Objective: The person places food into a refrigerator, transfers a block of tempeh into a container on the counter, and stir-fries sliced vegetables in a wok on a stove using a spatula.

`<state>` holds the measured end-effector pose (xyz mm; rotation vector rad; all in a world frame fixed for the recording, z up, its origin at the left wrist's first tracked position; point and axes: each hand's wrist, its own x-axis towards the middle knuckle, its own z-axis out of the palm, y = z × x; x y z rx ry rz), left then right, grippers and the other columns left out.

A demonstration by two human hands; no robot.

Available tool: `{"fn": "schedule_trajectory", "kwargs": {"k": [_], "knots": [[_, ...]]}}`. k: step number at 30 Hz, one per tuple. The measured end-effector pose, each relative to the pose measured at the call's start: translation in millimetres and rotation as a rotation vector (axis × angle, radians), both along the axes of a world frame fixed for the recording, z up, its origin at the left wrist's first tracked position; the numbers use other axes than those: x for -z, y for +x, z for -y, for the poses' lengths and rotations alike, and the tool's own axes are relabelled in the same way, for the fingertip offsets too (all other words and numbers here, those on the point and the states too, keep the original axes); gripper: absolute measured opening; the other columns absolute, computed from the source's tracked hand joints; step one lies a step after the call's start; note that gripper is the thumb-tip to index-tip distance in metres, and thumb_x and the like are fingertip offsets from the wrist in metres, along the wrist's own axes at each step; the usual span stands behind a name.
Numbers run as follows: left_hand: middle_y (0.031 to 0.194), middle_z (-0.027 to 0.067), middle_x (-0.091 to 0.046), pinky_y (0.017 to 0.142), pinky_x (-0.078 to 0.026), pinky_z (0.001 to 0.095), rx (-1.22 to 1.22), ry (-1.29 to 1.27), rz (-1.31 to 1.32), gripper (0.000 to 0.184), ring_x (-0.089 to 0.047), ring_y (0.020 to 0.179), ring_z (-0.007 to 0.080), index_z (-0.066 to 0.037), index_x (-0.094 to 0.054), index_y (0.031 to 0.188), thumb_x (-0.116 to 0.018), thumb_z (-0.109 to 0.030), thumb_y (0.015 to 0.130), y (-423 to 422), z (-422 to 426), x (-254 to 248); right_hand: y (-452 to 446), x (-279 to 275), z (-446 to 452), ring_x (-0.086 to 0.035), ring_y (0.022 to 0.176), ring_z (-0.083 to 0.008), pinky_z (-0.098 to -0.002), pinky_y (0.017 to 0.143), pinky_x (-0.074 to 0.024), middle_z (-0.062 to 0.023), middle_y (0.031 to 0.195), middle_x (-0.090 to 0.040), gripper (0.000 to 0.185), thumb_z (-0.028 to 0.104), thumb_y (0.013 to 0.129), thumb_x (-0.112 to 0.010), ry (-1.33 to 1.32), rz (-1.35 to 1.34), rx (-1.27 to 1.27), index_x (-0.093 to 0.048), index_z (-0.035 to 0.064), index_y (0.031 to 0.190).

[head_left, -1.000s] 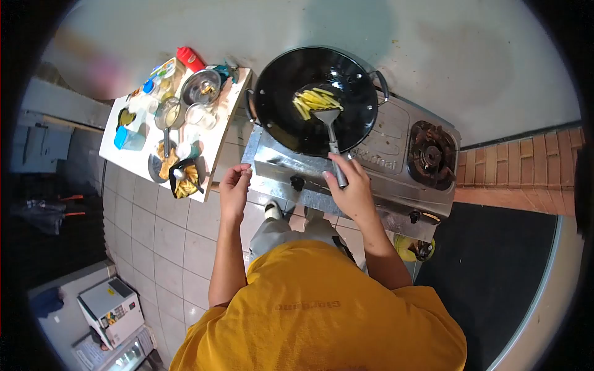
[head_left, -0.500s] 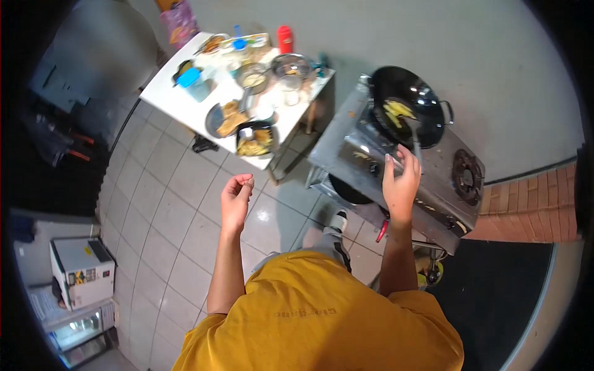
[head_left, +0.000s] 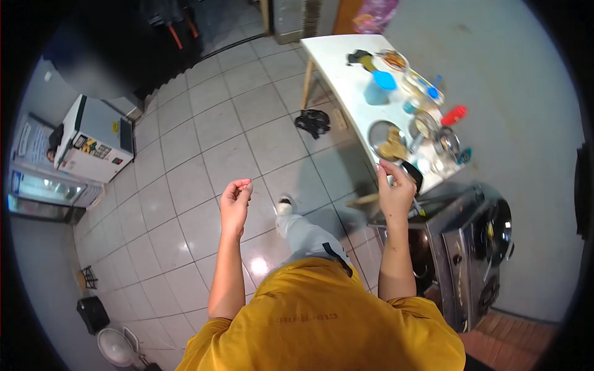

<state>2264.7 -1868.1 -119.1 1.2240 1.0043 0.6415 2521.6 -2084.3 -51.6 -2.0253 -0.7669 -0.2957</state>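
My left hand (head_left: pixel 236 204) is raised over the tiled floor, its fingers curled in towards the thumb. Nothing visible sticks out of it, and it touches nothing. Held up farther right, my right hand (head_left: pixel 396 190) has loosely bent fingers with the thumb a little apart, and I see nothing in it. In the view it overlaps the near edge of the white table (head_left: pixel 331 52) and partly covers a black pan (head_left: pixel 411 176). Just beyond that hand lies a grey plate (head_left: pixel 376 133) with browned fried food (head_left: pixel 393 147).
A metal stove (head_left: pixel 455 263) with a black wok (head_left: pixel 495 232) stands at right. The table bears a blue-lidded jug (head_left: pixel 377 91), glass bowls (head_left: pixel 447 142) and a red bottle (head_left: pixel 455 115). A black bag (head_left: pixel 313 123) lies on the floor; a white cabinet (head_left: pixel 99 139) is at left.
My view has turned left: the stove and table have shifted right, and more floor shows. My right hand no longer appears beside the wok. A foot has stepped forward on the tiles.
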Motion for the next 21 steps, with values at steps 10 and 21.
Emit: {"fn": "schedule_trajectory", "kwargs": {"k": [10,21], "knots": [[0.085,-0.0031,-0.057,0.063,-0.038,0.0204,-0.264,-0.011,-0.011,0.017,-0.047,0.071,0.0042,-0.003,-0.062,0.105,-0.062,-0.012,0.09,0.5,-254.3,-4.4,47.5,1.8,-344.2,-0.066,0.065,-0.0227,-0.0306,0.062,-0.0491,-0.0114,0.073,-0.068,0.01,0.011,0.081,-0.072,0.057,-0.141,-0.326,-0.071,0.0017,0.084],[0.081,-0.003,-0.057,0.06,-0.037,0.0198,-0.181,0.005,0.103,0.016,-0.046,0.066,0.0044,-0.002,-0.061,0.104,-0.062,-0.011,0.091,90.8,-523.9,-4.7,115.6,-25.0,-569.7,-0.065,0.066,-0.0213,-0.0298,0.061,-0.0486,-0.0109,0.071,-0.067,0.012,0.013,0.081,-0.072,0.065,-0.085,-0.265,-0.071,0.0012,0.083]]}}
